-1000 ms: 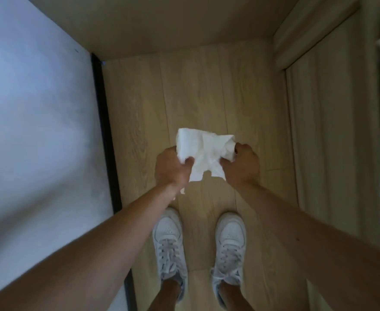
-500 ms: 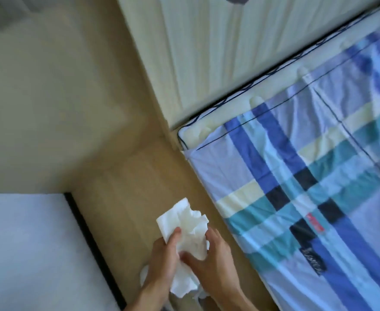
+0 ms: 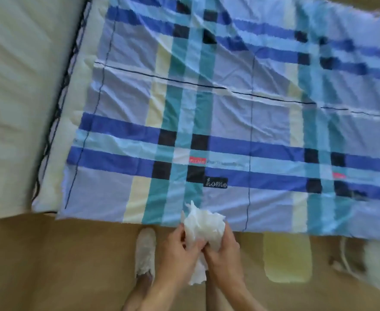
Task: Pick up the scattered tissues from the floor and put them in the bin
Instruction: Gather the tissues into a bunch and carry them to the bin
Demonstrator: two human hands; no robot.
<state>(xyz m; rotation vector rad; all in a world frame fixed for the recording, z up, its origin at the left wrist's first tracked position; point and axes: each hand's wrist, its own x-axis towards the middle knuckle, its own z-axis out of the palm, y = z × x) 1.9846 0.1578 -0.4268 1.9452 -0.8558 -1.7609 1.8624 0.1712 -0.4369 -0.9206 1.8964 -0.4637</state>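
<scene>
A crumpled white tissue (image 3: 203, 227) is bunched between both my hands at the bottom centre of the view, above the wooden floor. My left hand (image 3: 177, 254) grips its left side and my right hand (image 3: 223, 254) grips its right side, fingers pressed together around the wad. A tail of tissue hangs below the hands. No bin is in view.
A bed with a blue, teal and yellow plaid sheet (image 3: 229, 108) fills the upper view; its edge lies just beyond my hands. A white shoe (image 3: 145, 252) stands on the floor (image 3: 50, 254) at left. A pale yellow object (image 3: 286, 258) and a blurred white thing (image 3: 379, 263) lie at right.
The view has swung right from the narrow floor strip to face the bed. The tissue, first spread between my hands, is now crumpled into a wad held by both.
</scene>
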